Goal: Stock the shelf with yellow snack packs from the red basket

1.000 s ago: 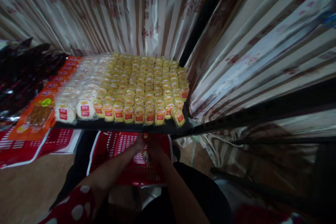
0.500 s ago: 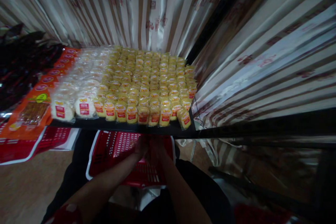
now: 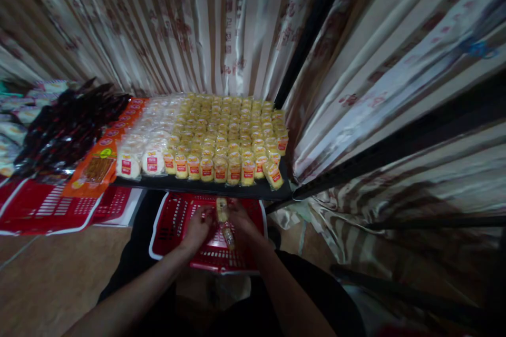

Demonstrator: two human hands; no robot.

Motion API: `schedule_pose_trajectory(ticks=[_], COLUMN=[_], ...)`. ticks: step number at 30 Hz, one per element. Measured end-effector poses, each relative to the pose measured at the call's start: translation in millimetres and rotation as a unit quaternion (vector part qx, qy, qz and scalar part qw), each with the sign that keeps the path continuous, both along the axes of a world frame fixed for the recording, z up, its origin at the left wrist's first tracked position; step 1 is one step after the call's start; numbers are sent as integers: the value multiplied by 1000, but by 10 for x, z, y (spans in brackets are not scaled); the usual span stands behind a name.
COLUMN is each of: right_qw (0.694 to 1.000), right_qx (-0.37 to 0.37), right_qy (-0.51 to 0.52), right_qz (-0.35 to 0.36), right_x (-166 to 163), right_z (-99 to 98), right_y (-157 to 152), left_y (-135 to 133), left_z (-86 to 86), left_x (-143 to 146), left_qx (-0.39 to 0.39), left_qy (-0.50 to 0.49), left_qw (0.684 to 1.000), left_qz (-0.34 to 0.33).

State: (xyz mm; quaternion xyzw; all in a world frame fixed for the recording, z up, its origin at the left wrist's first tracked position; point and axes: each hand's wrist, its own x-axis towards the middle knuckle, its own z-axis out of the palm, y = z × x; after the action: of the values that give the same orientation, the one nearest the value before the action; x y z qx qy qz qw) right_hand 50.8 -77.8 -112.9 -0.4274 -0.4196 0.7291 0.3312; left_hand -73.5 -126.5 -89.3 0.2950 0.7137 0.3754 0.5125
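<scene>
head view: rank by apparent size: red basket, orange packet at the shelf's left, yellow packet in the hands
1. red basket, partly hidden by the hands
2. orange packet
3. yellow packet, held between left hand and right hand; smallest, though nearer the camera than the shelf.

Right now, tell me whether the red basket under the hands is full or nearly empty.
Nearly empty: the red basket's slotted bottom shows bare, and the only packets visible are those at the hands, left and right.

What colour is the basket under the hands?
Red with a white rim: the basket, seen best in the head view, below the shelf.
</scene>
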Motion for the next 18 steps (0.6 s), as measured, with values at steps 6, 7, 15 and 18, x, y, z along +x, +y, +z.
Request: schedule_pose_trajectory(ticks=[6, 7, 15, 18], right_qw=[994, 993, 978, 977], right_qx=[-20, -13, 61, 98], right_qy=[61, 63, 25, 19], right_qz=[90, 100, 196, 189], right_x=[63, 82, 223, 203], right_z=[429, 491, 890, 932], right_y=[-58, -53, -33, 7], left_y=[-24, -31, -127, -118], left_z=[403, 463, 839, 842], left_x=[-157, -161, -176, -180], left_qx=[44, 49, 112, 148], left_qy=[-81, -92, -86, -63], left_qw=[995, 994, 990, 987], left_qz=[36, 28, -20, 5])
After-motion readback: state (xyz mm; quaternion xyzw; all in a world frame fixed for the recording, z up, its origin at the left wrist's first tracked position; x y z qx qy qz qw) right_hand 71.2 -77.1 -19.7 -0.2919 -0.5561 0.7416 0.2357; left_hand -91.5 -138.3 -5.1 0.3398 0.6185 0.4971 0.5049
